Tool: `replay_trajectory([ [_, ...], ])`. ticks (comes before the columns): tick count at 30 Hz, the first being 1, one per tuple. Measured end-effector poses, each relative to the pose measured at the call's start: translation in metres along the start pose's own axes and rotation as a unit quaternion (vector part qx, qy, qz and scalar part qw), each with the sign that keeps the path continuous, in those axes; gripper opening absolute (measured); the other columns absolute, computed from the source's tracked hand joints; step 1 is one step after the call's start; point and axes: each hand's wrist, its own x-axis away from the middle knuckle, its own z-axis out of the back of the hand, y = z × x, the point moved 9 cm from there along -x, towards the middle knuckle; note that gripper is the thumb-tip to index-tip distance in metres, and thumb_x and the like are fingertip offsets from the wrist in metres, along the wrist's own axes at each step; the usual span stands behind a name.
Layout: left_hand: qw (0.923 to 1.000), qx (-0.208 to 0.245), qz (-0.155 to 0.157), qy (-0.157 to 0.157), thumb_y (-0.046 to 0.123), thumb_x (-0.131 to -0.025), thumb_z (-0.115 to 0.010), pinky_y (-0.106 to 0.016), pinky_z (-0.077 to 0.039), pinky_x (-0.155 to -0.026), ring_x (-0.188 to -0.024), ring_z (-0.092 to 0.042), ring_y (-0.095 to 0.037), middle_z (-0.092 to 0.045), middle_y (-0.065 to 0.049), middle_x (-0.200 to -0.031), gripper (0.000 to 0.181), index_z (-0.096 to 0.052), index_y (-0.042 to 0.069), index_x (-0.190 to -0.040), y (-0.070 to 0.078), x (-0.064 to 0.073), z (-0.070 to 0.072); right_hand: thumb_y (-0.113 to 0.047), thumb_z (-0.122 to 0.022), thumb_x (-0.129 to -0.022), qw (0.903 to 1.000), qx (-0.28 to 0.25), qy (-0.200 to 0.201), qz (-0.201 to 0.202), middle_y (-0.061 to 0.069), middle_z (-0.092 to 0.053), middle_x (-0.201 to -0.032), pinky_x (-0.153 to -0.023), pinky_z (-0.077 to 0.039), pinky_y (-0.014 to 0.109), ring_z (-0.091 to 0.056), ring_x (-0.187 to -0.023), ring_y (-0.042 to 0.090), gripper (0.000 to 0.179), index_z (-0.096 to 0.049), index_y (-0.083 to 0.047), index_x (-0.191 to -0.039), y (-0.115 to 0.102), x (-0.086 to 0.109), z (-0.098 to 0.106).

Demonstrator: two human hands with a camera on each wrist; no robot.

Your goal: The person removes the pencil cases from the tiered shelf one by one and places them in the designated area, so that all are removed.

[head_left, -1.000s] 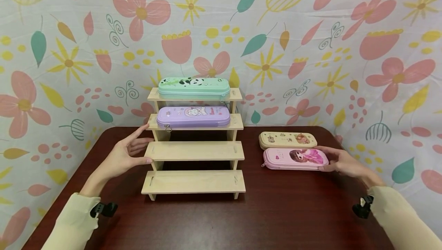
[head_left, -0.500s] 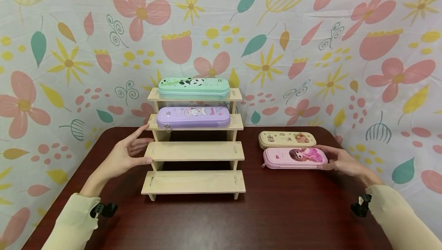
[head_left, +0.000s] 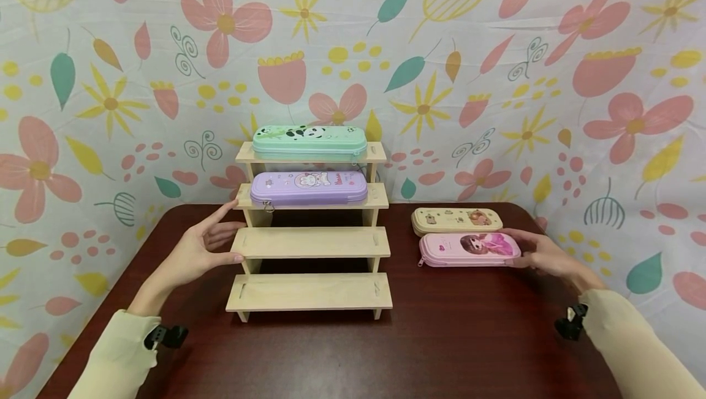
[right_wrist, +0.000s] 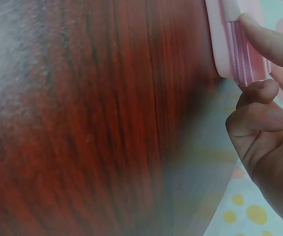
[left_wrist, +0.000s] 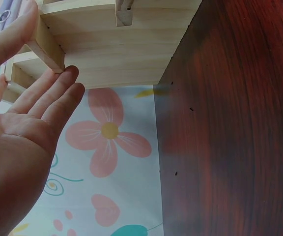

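A four-step wooden display stand (head_left: 311, 241) stands left of centre. At its left end my left hand (head_left: 194, 247) holds the third step from the top, thumb at the front edge and fingertips at the back; the left wrist view shows this step's end (left_wrist: 47, 46) between them. My right hand (head_left: 543, 255) grips the right end of a pink pencil case (head_left: 449, 250) with a doll picture. In the right wrist view, the thumb lies by its zip (right_wrist: 240, 54), with curled fingers beyond. Whether the case touches the table is unclear. A cream pencil case (head_left: 452, 220) lies just behind it.
A mint-green panda pencil case (head_left: 309, 141) lies on the top step, and a purple pencil case (head_left: 309, 188) on the second. The two lower steps are bare wood. The dark red-brown table (head_left: 441, 338) backs onto a floral cloth (head_left: 386, 37).
My right hand and the pink pencil case have shifted slightly left and toward the back. The cream case has shifted slightly left as well. My left hand keeps its place on the stand.
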Motion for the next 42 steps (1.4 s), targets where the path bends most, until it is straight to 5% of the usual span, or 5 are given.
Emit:
replay_trajectory([
  [10,1.0000,0.000,0.000,0.002,0.003,-0.084,-0.090,-0.020,-0.049,-0.102,-0.130,-0.061,-0.033,-0.062,-0.026,-0.141,0.107,-0.029,0.025,-0.169,0.001,0.001,0.000,-0.014,-0.081,-0.089,0.9999,-0.009,-0.004,-0.004,0.028,-0.055,-0.136,-0.043,-0.040,0.030,-0.042,-0.049,0.017,0.084,-0.039,-0.003,-0.161,-0.001,-0.004,0.000],
  [28,1.0000,0.006,0.000,0.000,0.003,-0.085,-0.090,-0.020,-0.049,-0.102,-0.131,-0.061,-0.033,-0.061,-0.026,-0.142,0.107,-0.027,0.025,-0.169,-0.002,0.001,-0.001,-0.014,-0.081,-0.090,0.9999,-0.010,-0.009,-0.009,0.025,-0.056,-0.135,-0.043,-0.039,0.030,-0.042,-0.049,0.018,0.083,-0.039,-0.004,-0.161,0.001,-0.007,0.001],
  [39,1.0000,0.002,0.006,-0.001,0.005,-0.085,-0.090,-0.021,-0.049,-0.103,-0.131,-0.061,-0.030,-0.060,-0.026,-0.143,0.106,-0.028,0.024,-0.169,-0.001,0.000,-0.001,-0.019,-0.081,-0.092,0.9990,0.038,0.024,0.000,0.033,-0.053,-0.144,-0.049,-0.049,0.033,-0.052,-0.058,0.020,0.077,-0.043,0.000,-0.156,-0.009,0.004,0.008],
  [42,1.0000,0.001,0.006,0.000,0.005,-0.085,-0.090,-0.020,-0.049,-0.103,-0.132,-0.061,-0.030,-0.060,-0.027,-0.143,0.106,-0.028,0.025,-0.169,-0.001,0.000,0.000,-0.018,-0.080,-0.092,0.9959,0.075,0.049,0.013,0.035,-0.055,-0.142,-0.058,-0.053,0.034,-0.060,-0.072,0.023,0.073,-0.046,0.003,-0.153,-0.015,0.006,0.013],
])
